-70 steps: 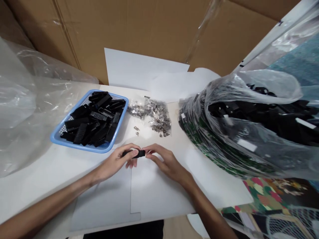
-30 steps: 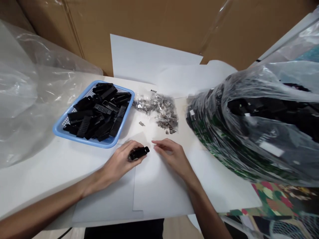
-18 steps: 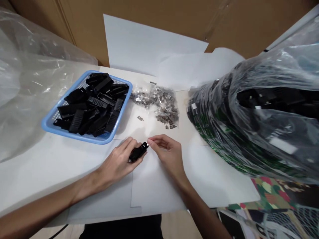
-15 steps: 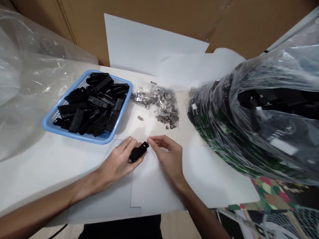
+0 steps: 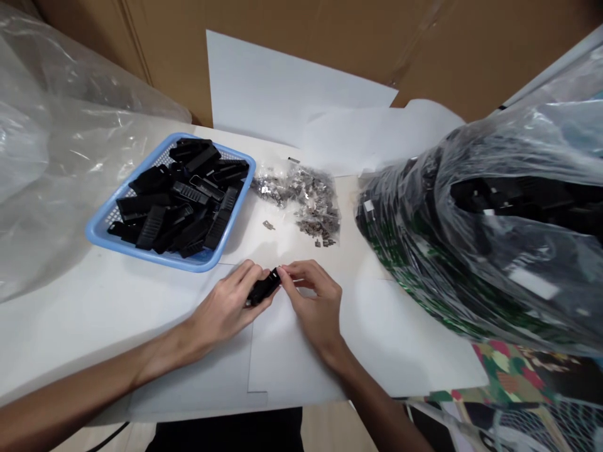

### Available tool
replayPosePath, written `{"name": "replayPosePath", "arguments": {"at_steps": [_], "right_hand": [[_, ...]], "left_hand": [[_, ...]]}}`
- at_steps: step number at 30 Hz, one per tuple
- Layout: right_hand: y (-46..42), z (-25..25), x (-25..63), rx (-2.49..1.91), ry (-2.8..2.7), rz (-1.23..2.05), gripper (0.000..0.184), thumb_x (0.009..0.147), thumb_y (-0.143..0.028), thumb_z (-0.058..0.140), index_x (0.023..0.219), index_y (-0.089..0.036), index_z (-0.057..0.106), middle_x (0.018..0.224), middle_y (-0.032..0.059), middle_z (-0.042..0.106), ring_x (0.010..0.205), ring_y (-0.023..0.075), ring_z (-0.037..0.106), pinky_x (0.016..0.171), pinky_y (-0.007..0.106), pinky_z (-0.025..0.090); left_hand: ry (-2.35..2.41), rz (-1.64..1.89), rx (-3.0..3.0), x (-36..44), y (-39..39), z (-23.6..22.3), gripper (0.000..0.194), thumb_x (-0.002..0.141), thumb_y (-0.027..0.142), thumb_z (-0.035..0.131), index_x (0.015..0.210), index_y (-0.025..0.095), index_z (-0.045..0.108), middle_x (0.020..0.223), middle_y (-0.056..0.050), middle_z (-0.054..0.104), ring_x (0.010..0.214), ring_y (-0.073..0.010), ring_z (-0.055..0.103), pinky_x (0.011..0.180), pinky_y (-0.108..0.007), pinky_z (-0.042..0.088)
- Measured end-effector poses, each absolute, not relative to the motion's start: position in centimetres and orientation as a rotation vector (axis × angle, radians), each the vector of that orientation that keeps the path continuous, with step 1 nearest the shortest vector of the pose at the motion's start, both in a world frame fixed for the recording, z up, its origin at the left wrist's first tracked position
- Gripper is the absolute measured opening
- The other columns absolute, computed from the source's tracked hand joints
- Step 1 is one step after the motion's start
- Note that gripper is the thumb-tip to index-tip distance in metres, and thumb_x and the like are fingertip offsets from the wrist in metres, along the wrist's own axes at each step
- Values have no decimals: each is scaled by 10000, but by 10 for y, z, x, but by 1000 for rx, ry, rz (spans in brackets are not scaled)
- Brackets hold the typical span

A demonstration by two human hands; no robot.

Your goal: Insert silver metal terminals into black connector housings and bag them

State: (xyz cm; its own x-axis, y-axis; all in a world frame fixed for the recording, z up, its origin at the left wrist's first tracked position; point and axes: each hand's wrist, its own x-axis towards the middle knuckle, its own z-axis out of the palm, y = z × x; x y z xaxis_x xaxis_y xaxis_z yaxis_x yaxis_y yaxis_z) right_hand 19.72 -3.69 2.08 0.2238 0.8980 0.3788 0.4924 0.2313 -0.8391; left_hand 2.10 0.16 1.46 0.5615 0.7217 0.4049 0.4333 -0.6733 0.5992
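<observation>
My left hand (image 5: 230, 304) is closed around a small black plastic part (image 5: 264, 289), held just above the white table (image 5: 94, 314). My right hand (image 5: 313, 298) has its fingertips pinched together at the right end of that same part; whether they hold a small metal piece I cannot make out. Both hands meet near the table's middle, in front of a blue basket (image 5: 106, 235) and a pile of small metal clips (image 5: 306, 201).
The blue basket at the left holds several black plastic parts. A loose metal clip (image 5: 268, 225) lies between basket and pile. A large clear bag of black parts (image 5: 494, 220) fills the right side. Crumpled clear plastic (image 5: 47, 157) lies at the left; cardboard (image 5: 306, 44) stands behind.
My right hand let go of the black part, drew back, then came back to its right end with fingertips pinched. My left hand kept holding the part, now tilted.
</observation>
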Motion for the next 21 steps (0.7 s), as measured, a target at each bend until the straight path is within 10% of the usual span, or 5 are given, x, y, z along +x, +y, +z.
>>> {"name": "replayPosePath", "arguments": {"at_steps": [21], "right_hand": [[-34,29,228,-1347,-1302,1128,178,896,-323,771,1047,-241,813,1069,49,786,986,191,751,820,288,650]], "left_hand": [[830,965,2352,21,4,21,275,1003,137,623,1269,195,587,995,-37,628,867,-165,699,796,-275,578]]}}
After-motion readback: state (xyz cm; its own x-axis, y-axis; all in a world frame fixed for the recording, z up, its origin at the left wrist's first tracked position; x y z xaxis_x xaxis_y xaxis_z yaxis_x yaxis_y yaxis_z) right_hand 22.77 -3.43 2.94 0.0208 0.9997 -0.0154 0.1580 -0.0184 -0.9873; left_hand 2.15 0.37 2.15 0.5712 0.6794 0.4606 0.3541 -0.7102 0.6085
